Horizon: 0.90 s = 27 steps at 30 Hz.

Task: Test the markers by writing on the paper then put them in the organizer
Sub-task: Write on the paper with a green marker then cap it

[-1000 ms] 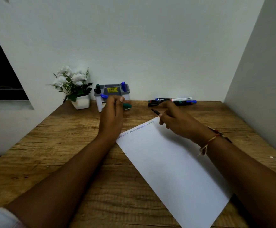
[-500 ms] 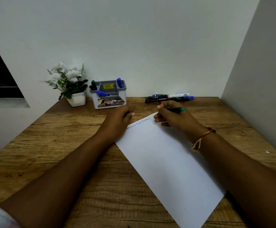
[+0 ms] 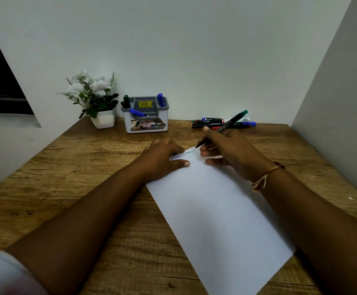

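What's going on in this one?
A person is testing markers on a sheet. The right hand grips a green-capped marker with its tip at the far corner of the paper, at the end of a row of scribbles. The left hand presses flat on the sheet. Some stowed markers sit in the organizer, and loose markers lie on the table behind.
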Motion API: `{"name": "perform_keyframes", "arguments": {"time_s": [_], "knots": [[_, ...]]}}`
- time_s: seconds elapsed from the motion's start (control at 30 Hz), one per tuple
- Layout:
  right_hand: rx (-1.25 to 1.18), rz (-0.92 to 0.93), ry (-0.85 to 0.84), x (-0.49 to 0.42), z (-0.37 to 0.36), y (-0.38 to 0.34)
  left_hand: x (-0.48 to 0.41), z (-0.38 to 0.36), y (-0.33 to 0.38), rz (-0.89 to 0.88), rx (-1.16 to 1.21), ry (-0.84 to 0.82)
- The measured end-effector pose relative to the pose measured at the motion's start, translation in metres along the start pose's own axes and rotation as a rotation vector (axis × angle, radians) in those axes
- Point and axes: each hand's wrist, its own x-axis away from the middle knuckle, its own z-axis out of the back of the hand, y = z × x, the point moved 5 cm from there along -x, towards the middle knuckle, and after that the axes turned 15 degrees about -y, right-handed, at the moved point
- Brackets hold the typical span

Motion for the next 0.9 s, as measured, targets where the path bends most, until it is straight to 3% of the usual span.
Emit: {"name": "perform_keyframes", "arguments": {"time_s": [0.27, 0.9], "knots": [[0.257, 0.018, 0.220, -0.008, 0.015, 0.012, 0.002, 0.000, 0.000, -0.029, 0.033, -0.047], [0.411, 0.050, 0.213, -0.016, 0.008, 0.019, 0.006, 0.002, 0.005, -0.026, 0.066, -0.027]]}}
